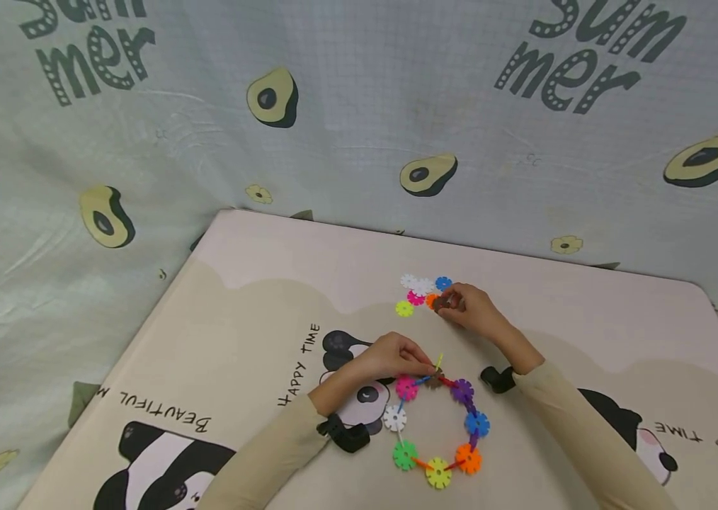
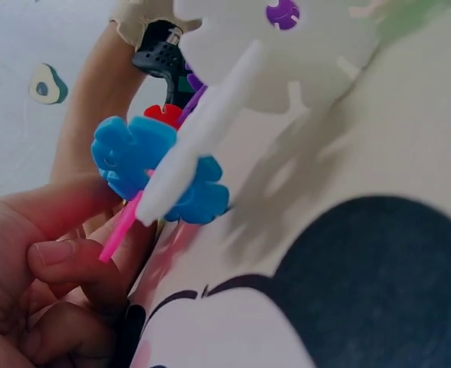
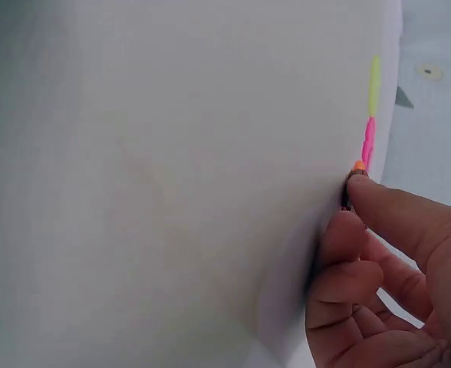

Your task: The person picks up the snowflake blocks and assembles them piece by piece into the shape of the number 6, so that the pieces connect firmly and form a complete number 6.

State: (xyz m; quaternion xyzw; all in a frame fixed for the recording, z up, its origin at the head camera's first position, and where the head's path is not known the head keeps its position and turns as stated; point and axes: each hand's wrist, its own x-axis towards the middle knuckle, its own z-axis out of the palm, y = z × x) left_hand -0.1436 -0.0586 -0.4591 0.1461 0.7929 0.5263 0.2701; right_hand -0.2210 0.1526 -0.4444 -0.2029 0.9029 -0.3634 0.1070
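A ring of joined plastic snowflake discs lies on the table, with a green disc [image 1: 405, 455], a yellow disc [image 1: 438, 473] and a purple disc [image 1: 463, 391] among its colours. At the ring's far side, my left hand [image 1: 397, 355] grips it by the brown disc [image 1: 435, 380], where a small yellow disc [image 1: 440, 361] stands edge-up. Close in the left wrist view are a blue disc [image 2: 137, 146] and a white disc [image 2: 202, 138]; the fingertips' hold is partly hidden there. Farther back, my right hand [image 1: 476, 312] pinches a loose brown disc [image 1: 440, 304] between thumb and fingers.
Beside the right hand lies a small group of loose discs: white [image 1: 421, 285], blue [image 1: 444, 283], pink [image 1: 416, 297], yellow [image 1: 404, 309] and orange [image 1: 431, 302]. The table cover [image 1: 257, 283] has panda prints. A patterned curtain [image 1: 346, 127] hangs behind the table's back edge.
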